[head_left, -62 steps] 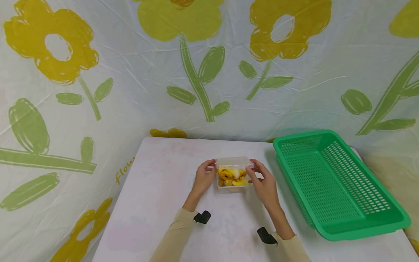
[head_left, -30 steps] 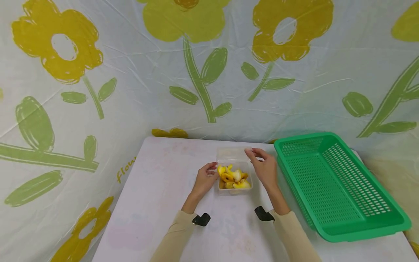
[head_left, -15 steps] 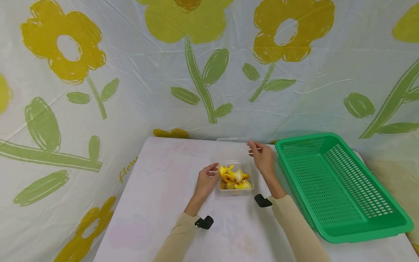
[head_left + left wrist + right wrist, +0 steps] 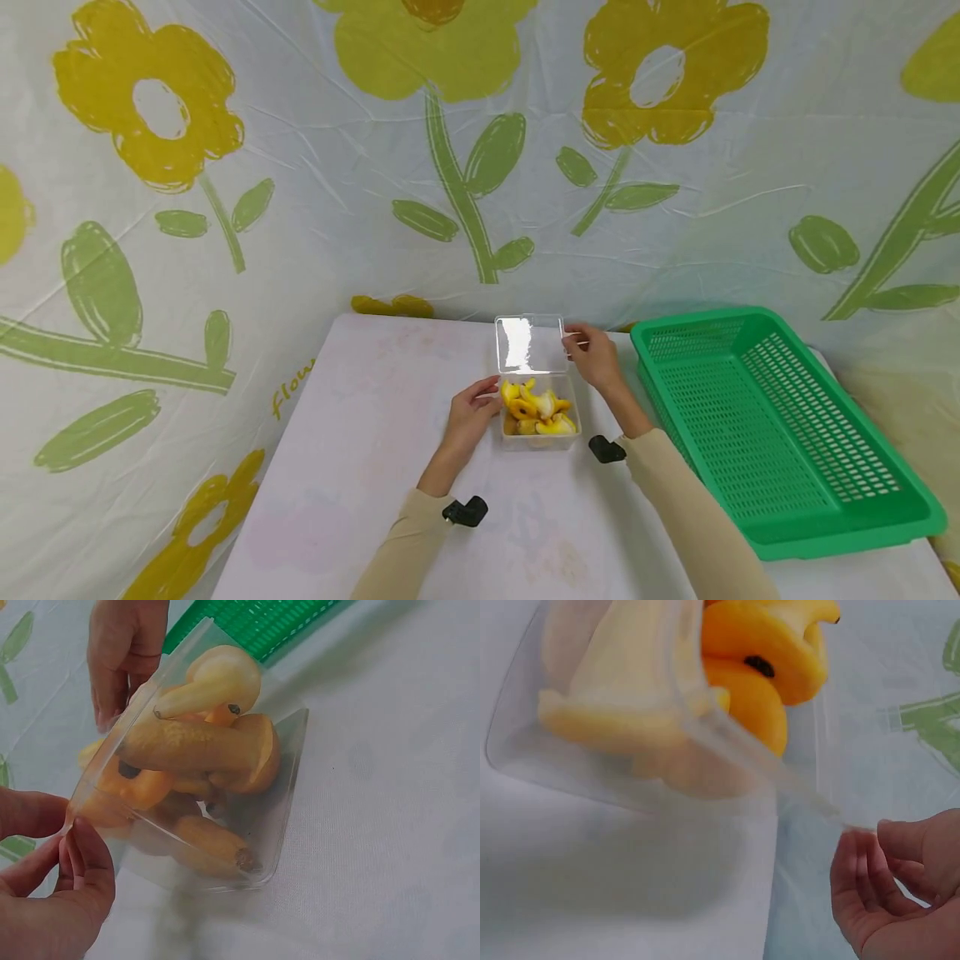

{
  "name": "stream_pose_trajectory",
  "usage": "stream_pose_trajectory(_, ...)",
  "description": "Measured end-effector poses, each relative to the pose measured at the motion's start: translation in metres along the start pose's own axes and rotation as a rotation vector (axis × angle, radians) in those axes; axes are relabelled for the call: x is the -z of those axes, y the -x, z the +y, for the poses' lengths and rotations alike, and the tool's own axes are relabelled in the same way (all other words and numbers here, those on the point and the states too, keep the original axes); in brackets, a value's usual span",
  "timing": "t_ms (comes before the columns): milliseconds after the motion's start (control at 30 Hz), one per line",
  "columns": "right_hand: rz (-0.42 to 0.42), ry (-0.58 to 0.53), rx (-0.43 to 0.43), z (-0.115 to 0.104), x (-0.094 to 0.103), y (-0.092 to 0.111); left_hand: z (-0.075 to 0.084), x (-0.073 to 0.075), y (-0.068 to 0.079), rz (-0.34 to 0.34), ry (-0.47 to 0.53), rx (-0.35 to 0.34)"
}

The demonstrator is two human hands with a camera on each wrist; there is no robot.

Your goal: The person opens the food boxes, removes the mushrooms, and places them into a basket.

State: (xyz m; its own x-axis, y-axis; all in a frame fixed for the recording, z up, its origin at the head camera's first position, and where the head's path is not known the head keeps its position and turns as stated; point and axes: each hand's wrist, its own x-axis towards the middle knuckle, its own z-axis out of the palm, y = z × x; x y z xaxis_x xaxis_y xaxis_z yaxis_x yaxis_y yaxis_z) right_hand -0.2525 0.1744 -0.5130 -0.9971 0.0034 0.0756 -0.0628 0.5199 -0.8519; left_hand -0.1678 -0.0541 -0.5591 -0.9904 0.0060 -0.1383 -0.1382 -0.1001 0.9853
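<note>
A clear plastic box point(image 4: 538, 443) stands on the table, filled with yellow mushrooms point(image 4: 536, 407) that have thick stems and dark ends. Its hinged clear lid point(image 4: 517, 343) is swung up and back, away from the person, with glare on it. My left hand point(image 4: 468, 417) pinches the box's left rim between thumb and fingers, as the left wrist view shows. At the lid's right edge, my right hand point(image 4: 596, 357) pinches the plastic between thumb and fingertip; the right wrist view shows this grip near a corner.
To the right, a large green plastic basket point(image 4: 750, 525) with perforated walls and floor sits on the table. The pale table point(image 4: 360, 467) ends at the back against a hanging flower-print cloth point(image 4: 360, 125).
The lid has swung up and back off the box, drawn by my right hand, which moved away from the person. My left hand stays beside the box's left side.
</note>
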Motion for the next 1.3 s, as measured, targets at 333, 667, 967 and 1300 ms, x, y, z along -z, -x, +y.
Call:
stream_pose_trajectory(333,0.035,0.003,0.002,-0.001,-0.005,-0.001,-0.001,0.0,0.001,0.014,-0.019,0.012)
stream_pose_trajectory(667,-0.072,0.142,0.107,-0.033,0.001,0.024,0.0,0.001,0.002,0.024,-0.015,0.046)
stream_pose_trajectory(967,-0.388,0.151,0.168,-0.041,-0.008,0.047,-0.002,-0.001,0.003,0.016,-0.007,0.054)
stream_pose_trajectory(1300,-0.526,0.204,0.295,-0.032,-0.012,0.056,-0.004,-0.002,0.002,0.014,-0.012,0.053)
